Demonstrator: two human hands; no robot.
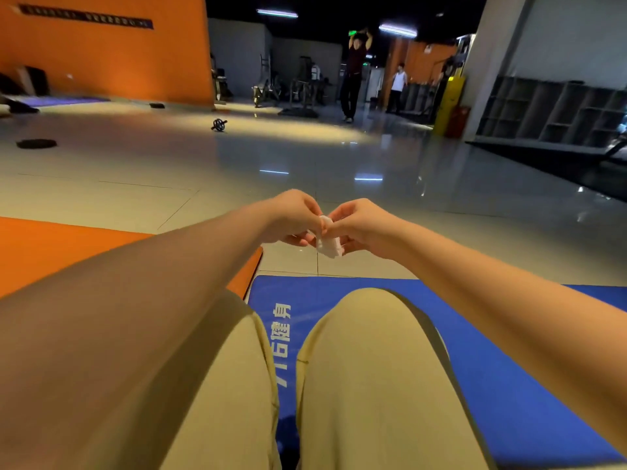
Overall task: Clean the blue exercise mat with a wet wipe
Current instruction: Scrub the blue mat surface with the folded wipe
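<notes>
I see my left hand (293,217) and right hand (359,228) meeting out over the grey floor (237,171), both pinching a small folded white wet wipe (328,240) between curled fingertips. The blue exercise mat (492,368) lies near, under my knees (369,320), with an orange mat (68,245) beside it on the left.

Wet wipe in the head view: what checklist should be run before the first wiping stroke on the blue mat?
1. Grip on wet wipe: left hand and right hand both pinch it. Ok.
2. Wipe spread open: bunched small between the fingers. Not ok.
3. Wipe touching blue mat: held in the air beyond its far edge. Not ok.
4. Mat surface free: legs lie along it. Not ok.
5. Wipe moist: cannot tell.
</notes>
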